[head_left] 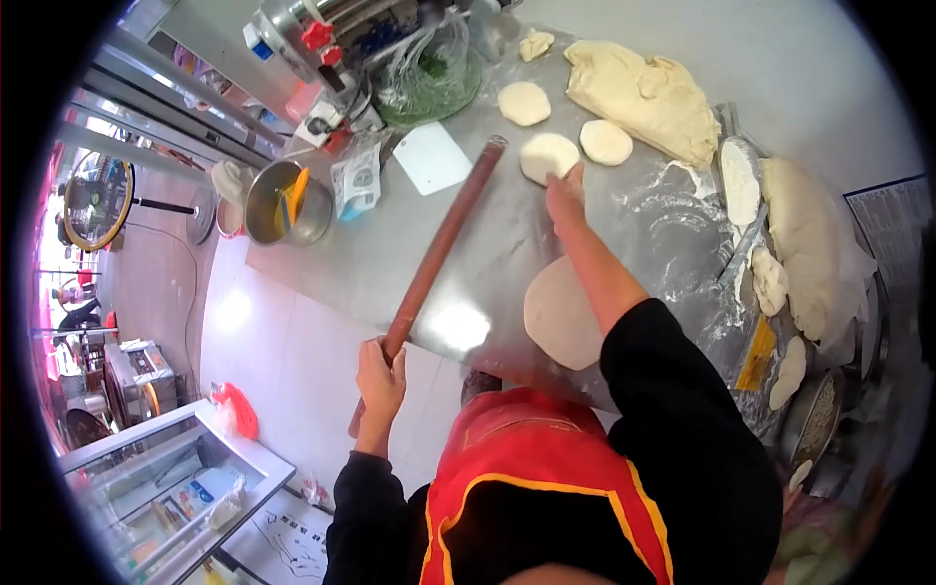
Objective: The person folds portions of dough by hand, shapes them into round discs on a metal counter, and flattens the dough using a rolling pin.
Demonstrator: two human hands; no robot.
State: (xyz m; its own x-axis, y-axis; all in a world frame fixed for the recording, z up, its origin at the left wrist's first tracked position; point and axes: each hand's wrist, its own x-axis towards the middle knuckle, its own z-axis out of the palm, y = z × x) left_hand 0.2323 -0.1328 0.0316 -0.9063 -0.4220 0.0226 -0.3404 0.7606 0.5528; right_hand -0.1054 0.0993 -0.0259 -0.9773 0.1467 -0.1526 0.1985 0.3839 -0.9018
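My left hand (pixel 379 382) is wrapped round the lower part of a long brown rolling pin (pixel 444 244), which slants up over the metal table. My right hand (pixel 565 198) has its fingers at the near edge of a small dough round (pixel 548 156), thumb on top; the fingers underneath are hidden. Two more dough rounds, one at the upper left (pixel 525 103) and another to the right (pixel 605 142), lie close by. A larger flattened dough sheet (pixel 561 317) rests near the table's front edge, partly covered by my right forearm.
A big dough mass (pixel 643 93) lies at the back, another dough slab (pixel 799 253) at the right beside a flour scoop (pixel 739 185). A white scraper card (pixel 432 157), a metal pot (pixel 278 205) and a green bowl (pixel 429 83) stand left. A yellow scraper (pixel 757 353) lies right.
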